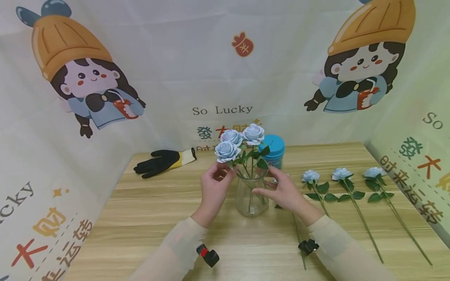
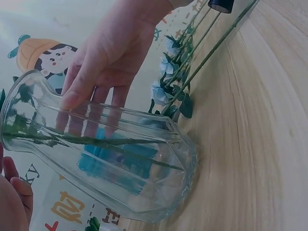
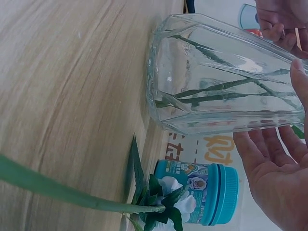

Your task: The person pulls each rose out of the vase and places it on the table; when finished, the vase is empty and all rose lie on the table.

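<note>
A clear glass vase [image 1: 251,203] stands upright on the table with three pale blue artificial roses [image 1: 254,134] in it, their stems [image 2: 110,141] crossing inside the glass. My right hand [image 1: 286,191] holds the vase from the right, thumb at the front and fingers behind the glass. On the other side, my left hand [image 1: 215,187] is at the rim, its thumb and fingertips pinching the front-left rose [image 1: 227,151] just below the bloom. The left fingertips are partly hidden by the petals. In the right wrist view the left hand [image 3: 284,24] appears beyond the vase, fingers curled.
Several loose blue roses [image 1: 341,174] lie on the table to the right, one partly under my right forearm. Behind the vase stands a blue lidded tub [image 1: 275,146]. A black and yellow glove [image 1: 163,162] lies at the back left, near the printed cloth backdrop [image 1: 168,86].
</note>
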Available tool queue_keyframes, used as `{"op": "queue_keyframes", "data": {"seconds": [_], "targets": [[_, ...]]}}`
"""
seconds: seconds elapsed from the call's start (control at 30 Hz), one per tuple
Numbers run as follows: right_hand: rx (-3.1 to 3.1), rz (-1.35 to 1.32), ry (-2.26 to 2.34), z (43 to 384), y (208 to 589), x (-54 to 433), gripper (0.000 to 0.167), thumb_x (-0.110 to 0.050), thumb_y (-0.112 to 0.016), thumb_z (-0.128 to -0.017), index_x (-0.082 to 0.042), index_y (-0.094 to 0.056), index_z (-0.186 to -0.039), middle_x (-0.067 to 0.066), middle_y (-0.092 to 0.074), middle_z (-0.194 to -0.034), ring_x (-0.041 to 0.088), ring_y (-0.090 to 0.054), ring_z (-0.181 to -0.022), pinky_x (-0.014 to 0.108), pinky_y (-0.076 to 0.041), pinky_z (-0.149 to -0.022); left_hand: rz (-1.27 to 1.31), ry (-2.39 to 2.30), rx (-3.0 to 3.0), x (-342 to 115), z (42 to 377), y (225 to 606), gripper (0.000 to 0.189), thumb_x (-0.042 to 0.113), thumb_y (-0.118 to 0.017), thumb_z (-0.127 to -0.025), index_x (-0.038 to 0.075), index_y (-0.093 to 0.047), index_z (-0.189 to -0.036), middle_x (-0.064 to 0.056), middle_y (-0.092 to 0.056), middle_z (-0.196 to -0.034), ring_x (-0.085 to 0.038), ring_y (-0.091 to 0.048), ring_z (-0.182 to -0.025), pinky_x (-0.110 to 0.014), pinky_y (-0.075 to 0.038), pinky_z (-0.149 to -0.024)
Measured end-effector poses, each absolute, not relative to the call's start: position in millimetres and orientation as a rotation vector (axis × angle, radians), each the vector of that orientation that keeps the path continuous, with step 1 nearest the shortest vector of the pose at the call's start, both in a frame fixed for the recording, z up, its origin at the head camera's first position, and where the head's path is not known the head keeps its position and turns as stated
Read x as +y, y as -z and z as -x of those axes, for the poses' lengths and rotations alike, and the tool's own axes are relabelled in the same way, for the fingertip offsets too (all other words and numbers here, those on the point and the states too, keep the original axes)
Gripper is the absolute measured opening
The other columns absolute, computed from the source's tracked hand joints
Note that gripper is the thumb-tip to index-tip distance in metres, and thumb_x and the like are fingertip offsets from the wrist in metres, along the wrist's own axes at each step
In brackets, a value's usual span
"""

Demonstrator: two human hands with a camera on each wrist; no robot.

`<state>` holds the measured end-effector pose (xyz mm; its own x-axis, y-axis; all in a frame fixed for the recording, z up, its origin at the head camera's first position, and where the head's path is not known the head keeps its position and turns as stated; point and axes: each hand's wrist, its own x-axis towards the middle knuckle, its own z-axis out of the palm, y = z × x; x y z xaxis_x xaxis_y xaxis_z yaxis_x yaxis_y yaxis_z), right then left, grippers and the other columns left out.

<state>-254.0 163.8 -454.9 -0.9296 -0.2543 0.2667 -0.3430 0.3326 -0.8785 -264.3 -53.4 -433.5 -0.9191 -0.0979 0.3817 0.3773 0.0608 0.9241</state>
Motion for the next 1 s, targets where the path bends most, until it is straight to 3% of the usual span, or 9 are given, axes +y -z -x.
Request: {"op": "queue_keyframes", "data": {"seconds": [0.33, 0.57, 1.0], "targets": [[-2.503, -0.55, -1.683, 252.4, 453.5, 162.1, 0.081, -0.018, -0.086, -0.084, -0.003, -0.045, -0.152, 0.022, -0.053, -0.149, 0.046, -0.055, -0.135, 0.04, -0.055, -0.105, 0.264, 1.975, -1.942, -51.8, 265.6, 430.0, 0.014, 0.009, -0.079, -0.089, 0.001, -0.069, -0.09, 0.008, -0.063, -0.078, -0.004, -0.056, -0.065, -0.015, -0.045, -0.054], [-2.49, -0.554, -1.704, 253.2, 454.4, 161.9, 0.08, -0.019, -0.086, -0.085, -0.003, -0.045, -0.153, 0.023, -0.052, -0.15, 0.046, -0.053, -0.137, 0.042, -0.054, -0.106, 0.236, 2.049, -1.865, -53.4, 268.0, 421.8, 0.014, 0.01, -0.078, -0.091, -0.001, -0.07, -0.097, 0.004, -0.065, -0.069, -0.006, -0.054, -0.054, -0.017, -0.045, -0.047], [-2.499, -0.557, -1.707, 254.0, 456.2, 163.0, 0.076, -0.019, -0.085, -0.086, -0.006, -0.048, -0.151, 0.02, -0.054, -0.149, 0.043, -0.053, -0.138, 0.042, -0.053, -0.108, 0.31, 2.064, -1.723, -59.5, 272.0, 403.1, 0.021, 0.016, -0.077, -0.094, -0.002, -0.072, -0.103, 0.001, -0.07, -0.093, -0.008, -0.048, -0.045, -0.02, -0.039, -0.042]]}}
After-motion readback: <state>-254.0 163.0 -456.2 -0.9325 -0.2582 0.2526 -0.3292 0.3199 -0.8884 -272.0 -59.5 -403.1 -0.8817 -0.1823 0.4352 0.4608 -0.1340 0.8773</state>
